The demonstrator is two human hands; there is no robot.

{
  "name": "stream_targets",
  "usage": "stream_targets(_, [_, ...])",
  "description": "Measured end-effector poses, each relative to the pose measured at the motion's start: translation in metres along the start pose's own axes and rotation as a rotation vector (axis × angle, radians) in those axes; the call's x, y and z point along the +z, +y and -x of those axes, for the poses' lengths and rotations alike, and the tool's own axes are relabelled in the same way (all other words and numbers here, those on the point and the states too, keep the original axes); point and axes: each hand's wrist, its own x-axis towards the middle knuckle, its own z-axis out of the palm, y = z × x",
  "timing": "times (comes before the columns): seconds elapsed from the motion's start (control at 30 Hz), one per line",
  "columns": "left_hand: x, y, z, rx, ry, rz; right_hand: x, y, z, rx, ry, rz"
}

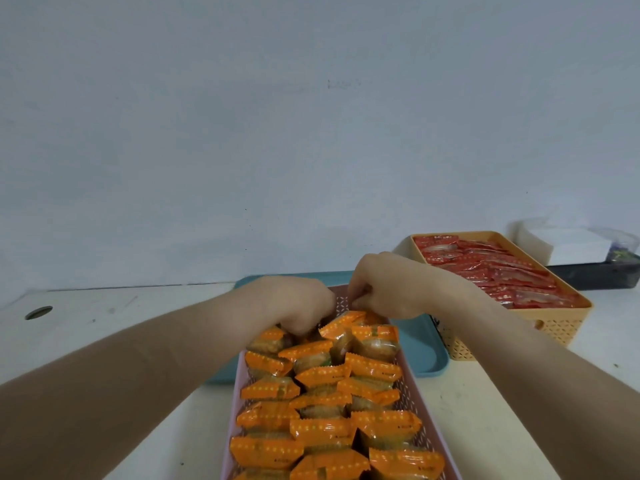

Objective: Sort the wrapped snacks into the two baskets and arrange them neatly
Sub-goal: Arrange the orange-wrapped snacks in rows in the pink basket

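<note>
A pink basket (425, 441) runs from the bottom edge toward the middle, packed with several orange-wrapped snacks (322, 434) in rows. Both hands reach into its far end. My left hand (294, 303) is curled with its fingers down among the orange snacks at the far left corner. My right hand (388, 289) pinches the top edge of an orange snack (341, 323) at the far end. An orange basket (561, 327) at the right holds several red-wrapped snacks (498, 271) laid in neat rows.
A teal tray (420, 351) lies under the far end of the pink basket. A white stack of paper (568, 245) and a dark tray (602, 275) sit at the far right by the wall. A round hole (38, 312) marks the tabletop at left.
</note>
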Motion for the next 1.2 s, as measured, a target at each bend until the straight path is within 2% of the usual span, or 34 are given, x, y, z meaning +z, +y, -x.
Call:
stream_targets(0.2, [0.007,0.002,-0.001,0.032,0.013,-0.077,0.002,0.003,0.006,-0.038,0.081,-0.134])
stream_targets(0.33, [0.007,0.001,0.005,0.071,0.07,-0.045,0.0,0.006,0.009,-0.072,-0.01,-0.213])
stream_targets(0.57, [-0.004,-0.004,0.032,-0.029,0.331,-0.024,0.01,0.008,0.0,-0.097,-0.045,0.083])
stream_targets(0.7, [-0.006,-0.013,0.043,-0.004,0.384,0.095,0.012,0.007,0.002,-0.054,-0.019,0.069])
stream_targets(0.77, [-0.004,-0.021,0.047,0.009,0.404,0.221,0.008,0.007,0.005,-0.066,0.015,-0.012])
stream_targets(0.87, [0.0,-0.024,0.047,0.034,0.421,0.36,-0.003,0.013,0.014,-0.072,0.041,-0.382])
stream_targets(1.03, [0.005,-0.015,0.041,0.005,0.401,0.244,-0.013,0.018,0.026,-0.077,0.127,-0.838])
stream_targets(1.13, [0.0,-0.014,0.039,-0.007,0.426,0.184,-0.014,0.019,0.026,-0.09,0.199,-0.773])
stream_targets(1.2, [0.001,-0.016,0.039,0.003,0.424,0.204,-0.017,0.021,0.029,-0.093,0.311,-0.733])
